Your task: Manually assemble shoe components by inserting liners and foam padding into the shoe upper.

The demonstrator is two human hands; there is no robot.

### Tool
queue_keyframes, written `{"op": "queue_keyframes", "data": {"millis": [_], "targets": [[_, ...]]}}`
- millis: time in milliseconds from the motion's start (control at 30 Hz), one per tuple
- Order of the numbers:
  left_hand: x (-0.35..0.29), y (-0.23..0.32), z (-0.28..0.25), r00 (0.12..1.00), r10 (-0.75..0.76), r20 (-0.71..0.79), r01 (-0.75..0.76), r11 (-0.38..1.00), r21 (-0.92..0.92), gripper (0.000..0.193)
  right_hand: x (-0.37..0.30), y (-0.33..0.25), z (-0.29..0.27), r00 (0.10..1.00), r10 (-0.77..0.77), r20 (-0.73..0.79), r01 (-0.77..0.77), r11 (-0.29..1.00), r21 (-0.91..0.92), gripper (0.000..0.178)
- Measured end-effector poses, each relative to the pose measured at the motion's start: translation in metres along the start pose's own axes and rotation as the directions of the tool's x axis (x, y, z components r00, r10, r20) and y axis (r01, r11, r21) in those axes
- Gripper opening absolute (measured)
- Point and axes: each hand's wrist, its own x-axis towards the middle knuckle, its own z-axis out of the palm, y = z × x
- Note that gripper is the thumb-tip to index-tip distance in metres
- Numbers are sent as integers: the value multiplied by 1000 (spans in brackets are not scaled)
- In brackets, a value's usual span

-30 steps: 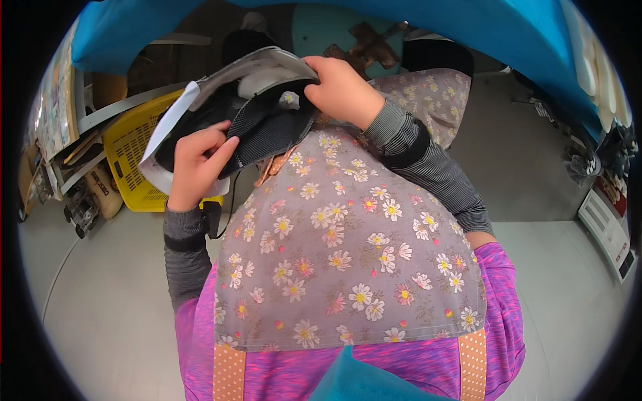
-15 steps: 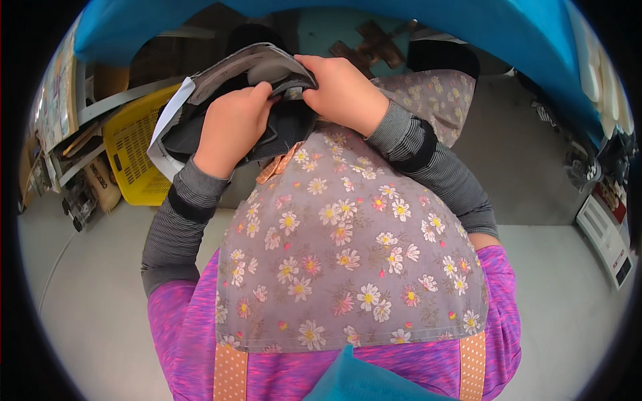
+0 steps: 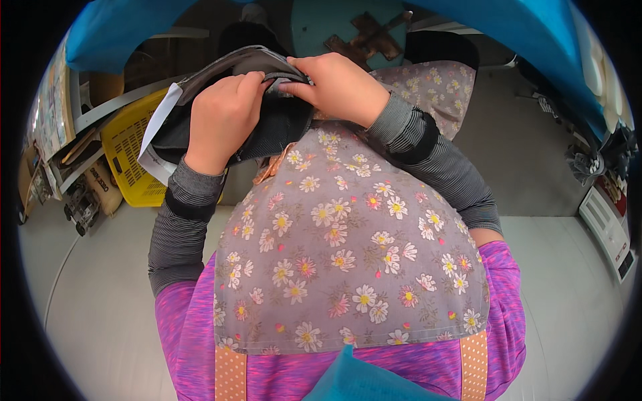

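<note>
Two hands meet on one black fabric piece [image 3: 277, 123], which lies upper left of the frame's centre, partly hidden under your fingers. Your left hand [image 3: 224, 120] pinches its folded upper edge, though the thumb is out of sight; your right hand [image 3: 340, 87] clamps the same edge just beside it, seemingly so the fold stays taut between them. A stiff white strip [image 3: 159, 127] juts out at the left, perhaps because nothing holds that end. The lower side hangs by your flowered apron [image 3: 361, 240], which probably shields your clothes. Farther out, a yellow basket [image 3: 124, 160] stands at the left, within easy reach, it seems. At top centre, a brown cross-shaped piece [image 3: 368, 39] rests on a turquoise round surface [image 3: 314, 27].
</note>
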Motion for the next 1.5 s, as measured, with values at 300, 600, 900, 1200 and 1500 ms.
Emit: {"op": "queue_keyframes", "data": {"millis": [300,600,900,1200,1500], "targets": [[3,-1,6,1000,-15,-8,14,1000,-15,13,0,5,9,1000,-21,23,24,992,-120,37],[5,-1,11,992,-127,-21,125,989,-77,15,-2,5,14,1000,-29,3,29,987,-159,32],[10,-8,11,999,13,-44,-13,1000,-7,11,-3,-6,4,999,-13,37,22,968,-248,51],[10,-3,14,993,-98,-66,98,995,1,17,5,1,10,999,2,-53,-16,967,-253,40],[10,10,9,956,-283,79,274,955,110,18,20,18,17,976,-78,-205,70,996,-46,25]]}}
